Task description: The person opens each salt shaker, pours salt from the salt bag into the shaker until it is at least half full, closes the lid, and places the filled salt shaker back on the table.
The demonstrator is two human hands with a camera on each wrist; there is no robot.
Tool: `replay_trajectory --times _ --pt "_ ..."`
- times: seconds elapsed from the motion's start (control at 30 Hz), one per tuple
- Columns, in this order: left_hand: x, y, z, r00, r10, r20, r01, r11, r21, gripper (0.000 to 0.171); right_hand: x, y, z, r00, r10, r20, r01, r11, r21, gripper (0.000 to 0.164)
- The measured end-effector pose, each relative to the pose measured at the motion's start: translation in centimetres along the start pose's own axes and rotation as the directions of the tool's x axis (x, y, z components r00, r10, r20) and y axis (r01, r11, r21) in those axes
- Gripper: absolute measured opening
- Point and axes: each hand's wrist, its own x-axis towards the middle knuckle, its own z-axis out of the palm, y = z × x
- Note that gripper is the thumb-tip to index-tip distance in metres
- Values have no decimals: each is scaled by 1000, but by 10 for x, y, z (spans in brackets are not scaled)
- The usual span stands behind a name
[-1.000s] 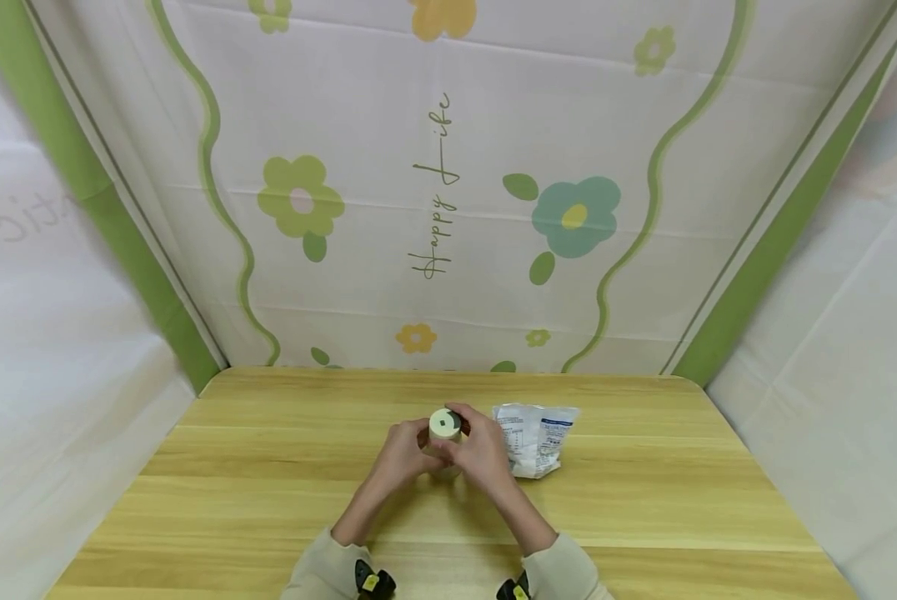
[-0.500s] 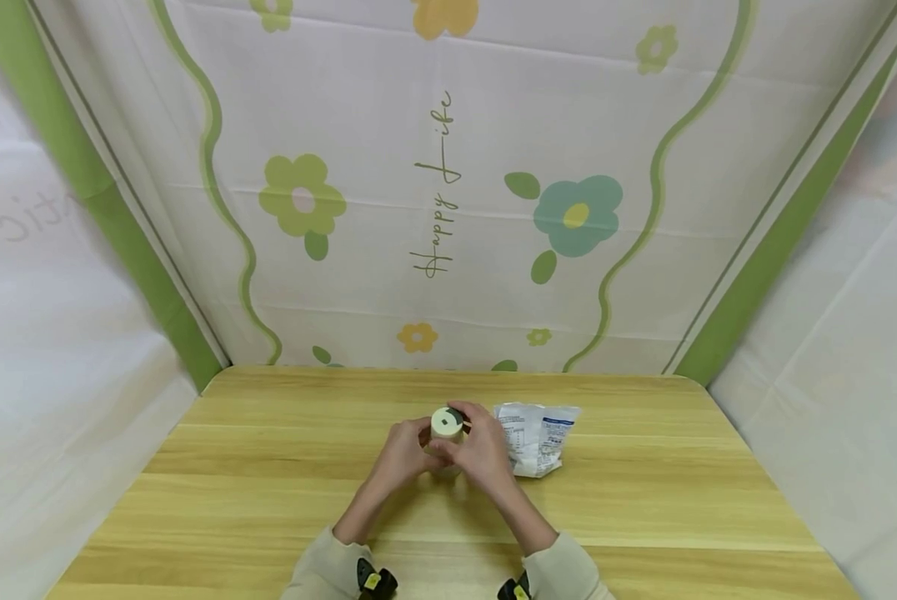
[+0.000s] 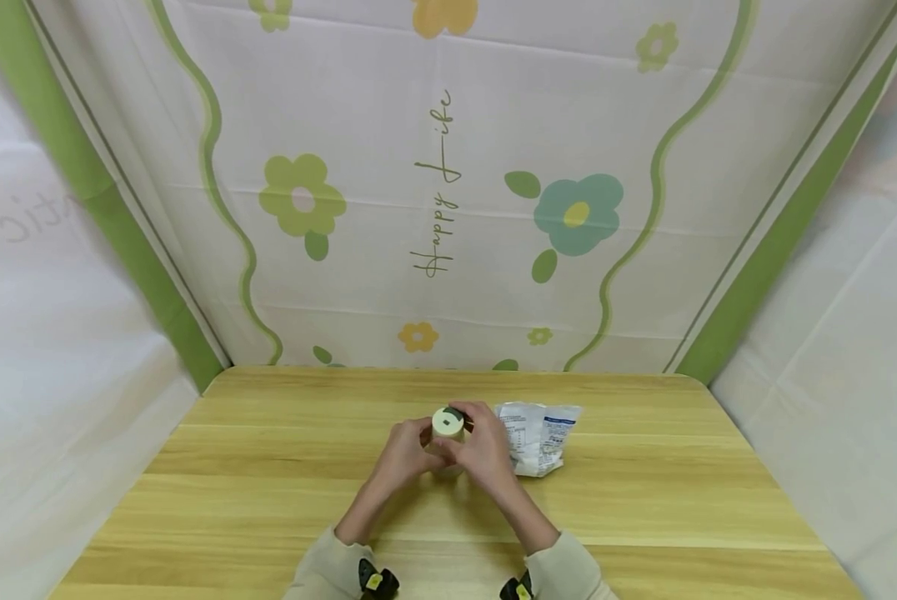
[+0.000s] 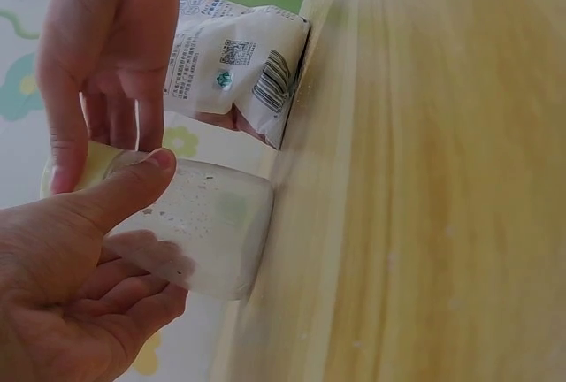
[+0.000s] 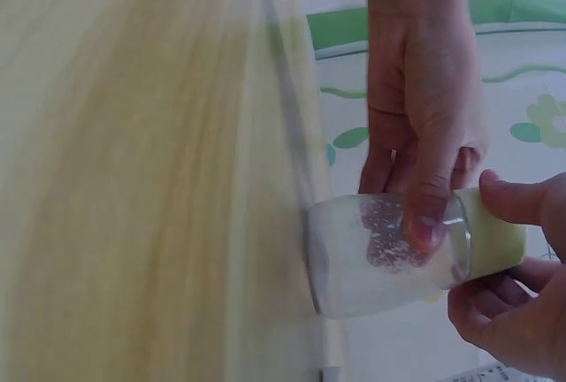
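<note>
A clear jar [image 4: 225, 232] with a pale yellow lid [image 3: 448, 422] stands upright on the table, white specks clinging to its inside wall. My left hand [image 3: 403, 452] holds the jar's body, thumb across the side and fingers round the other. From the right, my right hand [image 3: 486, 448] grips the lid between thumb and fingers; the right wrist view shows the lid [image 5: 492, 239] seated on the jar's neck. A dark patch and a small dark square mark the lid's top. Just right of my right hand stands a crumpled white printed bag [image 3: 542, 442].
The wooden table [image 3: 283, 467] has a light grain and rounded far corners. A white flowered cloth [image 3: 373, 275] hangs behind its far edge, with more cloth at both sides. Black wrist cameras sit at both beige sleeves [image 3: 564, 571].
The dark patch on the lid has turned slightly counterclockwise, with the right fingers shifting a little. The left hand, jar and bag stay nearly in place.
</note>
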Motion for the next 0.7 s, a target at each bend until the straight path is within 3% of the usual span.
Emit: replay_trajectory --times 0.27,0.43,0.6,0.7 --pt "-1 0 1 1000 1 -4 -1 1000 12 36 0 2 -1 1000 -8 20 9 1000 -10 60" --pt "-2 1 1 1000 -6 4 6 1000 5 34 -1 2 -1 1000 -14 22 14 999 35 60" --pt "-1 1 0 1000 -3 -2 3 1000 2 35 -1 2 0 1000 -22 12 22 999 -27 63" --pt "0 1 0 1000 -11 -1 11 1000 5 36 -2 1 1 1000 -7 3 7 1000 -13 64"
